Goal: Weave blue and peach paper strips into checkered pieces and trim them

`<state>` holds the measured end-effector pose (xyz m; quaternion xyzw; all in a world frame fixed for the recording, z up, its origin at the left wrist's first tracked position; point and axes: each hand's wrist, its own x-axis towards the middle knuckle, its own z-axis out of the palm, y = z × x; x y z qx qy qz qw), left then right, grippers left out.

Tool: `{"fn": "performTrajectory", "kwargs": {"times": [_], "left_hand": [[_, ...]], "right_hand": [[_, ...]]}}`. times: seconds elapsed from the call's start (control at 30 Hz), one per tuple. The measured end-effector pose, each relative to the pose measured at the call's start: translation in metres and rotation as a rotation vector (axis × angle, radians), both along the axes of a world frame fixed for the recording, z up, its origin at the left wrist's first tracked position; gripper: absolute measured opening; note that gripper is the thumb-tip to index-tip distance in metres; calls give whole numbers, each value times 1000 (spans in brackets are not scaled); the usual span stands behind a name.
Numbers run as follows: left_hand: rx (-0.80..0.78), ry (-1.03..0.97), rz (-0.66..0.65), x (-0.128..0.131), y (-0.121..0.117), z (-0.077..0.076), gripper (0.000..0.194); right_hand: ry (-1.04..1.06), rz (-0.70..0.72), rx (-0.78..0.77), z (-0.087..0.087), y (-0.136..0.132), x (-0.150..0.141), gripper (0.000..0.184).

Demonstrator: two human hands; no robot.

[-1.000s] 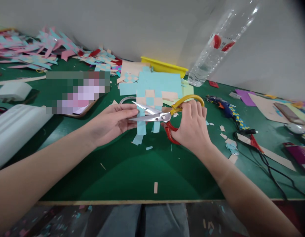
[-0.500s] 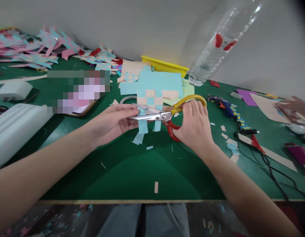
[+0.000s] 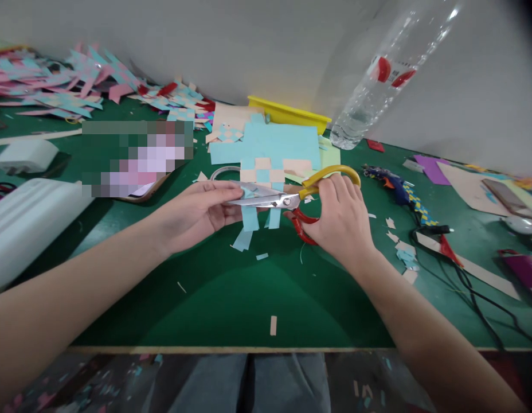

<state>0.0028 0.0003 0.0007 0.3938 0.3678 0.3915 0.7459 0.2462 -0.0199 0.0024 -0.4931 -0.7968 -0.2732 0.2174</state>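
My right hand point(image 3: 343, 215) grips scissors point(image 3: 286, 201) with one yellow and one red handle. Their blades point left and lie around the blue strips of a small woven paper piece point(image 3: 262, 174), checked in pale blue and peach. My left hand point(image 3: 201, 209) pinches the left side of this paper near the blade tips, its lower fingers partly hidden behind it. Loose strip ends hang below the blades. Behind the weave lies a larger light blue paper sheet point(image 3: 281, 143).
A pixelated phone point(image 3: 149, 186), a white charger point(image 3: 25, 156) and a heap of pink and blue strips point(image 3: 77, 80) lie left. A clear bottle point(image 3: 369, 94) leans by a yellow tray point(image 3: 289, 115). Black cables point(image 3: 464, 281) and paper scraps point(image 3: 407, 257) lie right.
The scissor blades have drawn slightly closer together on the strips. At the far right, another person's hand has gone from above a phone-like object. My hands have barely moved.
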Motion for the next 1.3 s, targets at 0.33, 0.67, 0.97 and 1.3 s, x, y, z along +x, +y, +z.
{"fn": "performTrajectory", "kwargs": {"times": [0.33,0.67,0.97,1.3], "left_hand": [[-15,12,19,0,-1,3,15],[5,-49,-37,0,0,0,18],[22,-35,4,-2,4,-3,12],[230,180,31,-3,1,-4,19]], "right_hand": [[43,22,-34,-1,1,1,31],[111,53,-55,-3,3,5,22],[280,23,-189,-2,1,1,44],[355,-86,-121,-3,7,6,52]]}}
